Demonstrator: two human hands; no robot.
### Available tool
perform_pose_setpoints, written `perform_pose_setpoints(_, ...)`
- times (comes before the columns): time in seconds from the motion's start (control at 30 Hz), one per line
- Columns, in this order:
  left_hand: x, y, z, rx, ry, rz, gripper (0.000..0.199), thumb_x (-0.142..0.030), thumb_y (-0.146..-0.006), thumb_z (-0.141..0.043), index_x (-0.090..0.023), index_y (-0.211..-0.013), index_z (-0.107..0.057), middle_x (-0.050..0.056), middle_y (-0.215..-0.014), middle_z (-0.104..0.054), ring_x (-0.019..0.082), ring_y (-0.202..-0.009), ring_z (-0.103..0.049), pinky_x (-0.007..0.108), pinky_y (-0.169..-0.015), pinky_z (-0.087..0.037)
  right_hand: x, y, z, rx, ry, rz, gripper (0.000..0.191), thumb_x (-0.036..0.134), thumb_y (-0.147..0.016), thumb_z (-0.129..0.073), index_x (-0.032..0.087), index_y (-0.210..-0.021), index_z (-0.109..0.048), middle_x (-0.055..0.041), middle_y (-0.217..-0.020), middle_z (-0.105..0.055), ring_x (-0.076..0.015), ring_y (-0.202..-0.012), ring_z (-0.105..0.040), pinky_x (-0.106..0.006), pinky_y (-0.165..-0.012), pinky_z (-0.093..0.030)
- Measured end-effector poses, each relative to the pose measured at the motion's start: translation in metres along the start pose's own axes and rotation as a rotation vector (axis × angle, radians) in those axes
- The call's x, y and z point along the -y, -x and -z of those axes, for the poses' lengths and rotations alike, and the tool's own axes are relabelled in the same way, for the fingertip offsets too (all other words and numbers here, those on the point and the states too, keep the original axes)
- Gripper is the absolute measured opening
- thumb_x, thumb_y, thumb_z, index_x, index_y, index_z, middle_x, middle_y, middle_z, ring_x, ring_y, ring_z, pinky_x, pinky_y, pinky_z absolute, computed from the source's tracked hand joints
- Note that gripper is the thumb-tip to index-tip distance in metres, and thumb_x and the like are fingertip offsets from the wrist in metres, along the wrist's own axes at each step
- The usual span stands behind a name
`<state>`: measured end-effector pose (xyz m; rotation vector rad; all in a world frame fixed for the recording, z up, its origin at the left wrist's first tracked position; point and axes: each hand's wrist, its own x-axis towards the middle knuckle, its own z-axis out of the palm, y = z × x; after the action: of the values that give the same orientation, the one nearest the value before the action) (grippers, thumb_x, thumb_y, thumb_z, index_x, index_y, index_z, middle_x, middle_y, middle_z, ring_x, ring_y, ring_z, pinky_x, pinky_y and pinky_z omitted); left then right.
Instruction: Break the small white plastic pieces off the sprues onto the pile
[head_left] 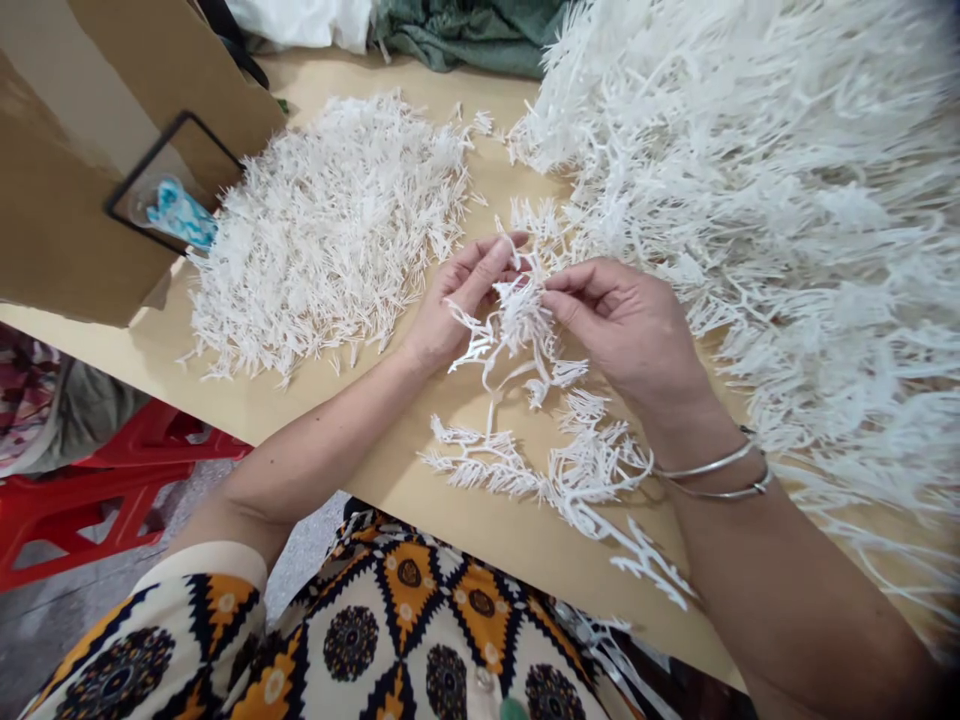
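Both of my hands pinch a white plastic branch piece point(525, 320) with fine needle-like tips, held just over the table. My left hand point(469, 295) has thumb and fingers closed on its stem side. My right hand point(626, 315) grips the other side between thumb and forefinger. Below them, more white branched sprigs point(525, 465) lie loose on the table near its front edge. Left of my left hand spreads a pile of small white sprigs point(330, 220). A far larger heap of white branches point(787, 180) rises beyond my right hand.
A cardboard box point(90, 150) stands at the left of the table point(292, 410), with a black-rimmed clear holder point(176, 185) against it. Green cloth point(465, 30) lies at the back. Red plastic stools point(90, 500) are on the floor at left.
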<state>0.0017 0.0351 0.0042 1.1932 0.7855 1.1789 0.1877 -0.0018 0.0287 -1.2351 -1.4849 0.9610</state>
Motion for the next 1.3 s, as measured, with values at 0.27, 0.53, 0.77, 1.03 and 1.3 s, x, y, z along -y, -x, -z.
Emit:
perform_pose_setpoints(0.27,-0.006,0.006,-0.001,0.276,0.041,0.098,0.045,-0.055,-0.090,-0.081,-0.023,-0.122,-0.071,0.006,-0.117,-0.077,0.012,-0.089,-0.073,0.027,-0.081,-0.059,0.004,-0.002,0.005,-0.203,0.107,0.109,0.005,0.026,-0.091,-0.076,0.030,-0.094,-0.077,-0.0001,-0.093,-0.078,-0.0212,-0.087,-0.072,-0.044,-0.092,-0.062)
perform_pose_setpoints(0.53,0.001,0.004,-0.001,0.260,-0.039,0.005,0.033,-0.049,-0.092,-0.081,-0.021,-0.108,-0.071,0.001,-0.097,-0.073,0.010,-0.084,-0.069,0.025,-0.078,-0.056,0.017,0.006,0.004,-0.154,0.204,0.216,0.009,0.025,-0.093,-0.077,0.033,-0.088,-0.076,-0.0018,-0.095,-0.078,-0.0258,-0.093,-0.072,-0.049,-0.096,-0.058)
perform_pose_setpoints(0.77,-0.007,0.007,-0.002,0.182,-0.042,0.013,0.035,-0.052,-0.093,-0.078,-0.021,-0.105,-0.069,0.000,-0.091,-0.071,0.009,-0.081,-0.066,0.025,-0.078,-0.053,0.003,-0.001,0.007,-0.184,0.136,0.145,0.008,0.035,-0.092,-0.078,0.032,-0.089,-0.072,-0.0005,-0.087,-0.072,-0.0226,-0.082,-0.067,-0.047,-0.086,-0.059)
perform_pose_setpoints(1.03,-0.004,0.007,0.000,-0.020,-0.116,0.034,0.025,-0.044,-0.100,-0.068,-0.021,-0.103,-0.061,-0.001,-0.089,-0.066,0.008,-0.077,-0.062,0.023,-0.074,-0.053,-0.012,-0.010,0.011,-0.233,-0.024,0.059,0.009,0.037,-0.095,-0.074,0.031,-0.092,-0.068,0.0000,-0.087,-0.072,-0.0192,-0.082,-0.068,-0.040,-0.086,-0.058)
perform_pose_setpoints(1.3,-0.001,0.006,0.002,0.114,-0.127,-0.065,0.038,-0.040,-0.099,-0.069,-0.025,-0.133,-0.059,0.002,-0.108,-0.071,0.007,-0.077,-0.065,0.022,-0.071,-0.054,-0.013,-0.010,0.007,-0.245,-0.002,0.132,0.017,0.039,-0.093,-0.078,0.028,-0.088,-0.066,0.0010,-0.090,-0.072,-0.0193,-0.084,-0.072,-0.043,-0.086,-0.062)
